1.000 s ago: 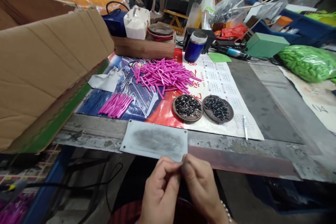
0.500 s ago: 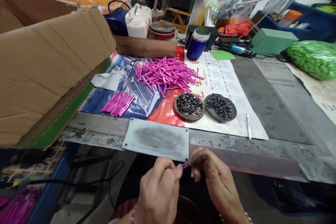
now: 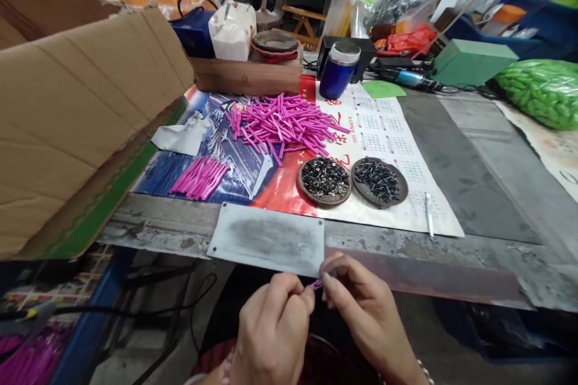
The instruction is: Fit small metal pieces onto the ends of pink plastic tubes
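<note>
Workbench [image 3: 474, 162] under calendar poster [image 3: 383, 144]; clutter behind

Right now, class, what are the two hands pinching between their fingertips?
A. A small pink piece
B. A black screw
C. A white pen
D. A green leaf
A: a small pink piece shows between the left hand and the right hand, below the table edge.

Pink piece [image 3: 317, 284] mostly hidden between fingertips; cardboard box [image 3: 81, 108] cut off left.

Bench front clear; cardboard box [image 3: 81, 102] blocks left.
</note>
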`<state>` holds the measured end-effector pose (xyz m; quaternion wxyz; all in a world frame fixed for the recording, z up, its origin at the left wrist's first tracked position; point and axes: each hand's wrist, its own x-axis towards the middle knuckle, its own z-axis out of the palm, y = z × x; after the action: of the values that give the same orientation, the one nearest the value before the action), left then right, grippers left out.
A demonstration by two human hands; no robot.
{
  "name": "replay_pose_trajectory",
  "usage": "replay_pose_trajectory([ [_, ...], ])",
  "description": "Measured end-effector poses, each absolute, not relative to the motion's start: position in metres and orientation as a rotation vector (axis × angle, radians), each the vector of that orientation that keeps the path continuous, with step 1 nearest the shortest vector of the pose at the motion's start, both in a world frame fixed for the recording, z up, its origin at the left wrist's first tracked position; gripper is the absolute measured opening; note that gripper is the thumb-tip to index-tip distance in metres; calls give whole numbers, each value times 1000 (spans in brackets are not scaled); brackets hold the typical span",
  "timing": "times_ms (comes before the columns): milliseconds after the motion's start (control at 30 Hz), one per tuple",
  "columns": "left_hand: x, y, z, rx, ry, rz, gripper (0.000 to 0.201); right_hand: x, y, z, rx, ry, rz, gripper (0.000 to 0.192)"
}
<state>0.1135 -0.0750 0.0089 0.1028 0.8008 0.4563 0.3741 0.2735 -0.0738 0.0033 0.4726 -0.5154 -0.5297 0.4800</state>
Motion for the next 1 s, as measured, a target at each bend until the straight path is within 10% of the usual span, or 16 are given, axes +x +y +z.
replay_pose_trajectory([
  [1000, 36, 2, 2, 2581, 1182, 463, 30, 294, -76, -21, -1445, -1315, 768, 21],
])
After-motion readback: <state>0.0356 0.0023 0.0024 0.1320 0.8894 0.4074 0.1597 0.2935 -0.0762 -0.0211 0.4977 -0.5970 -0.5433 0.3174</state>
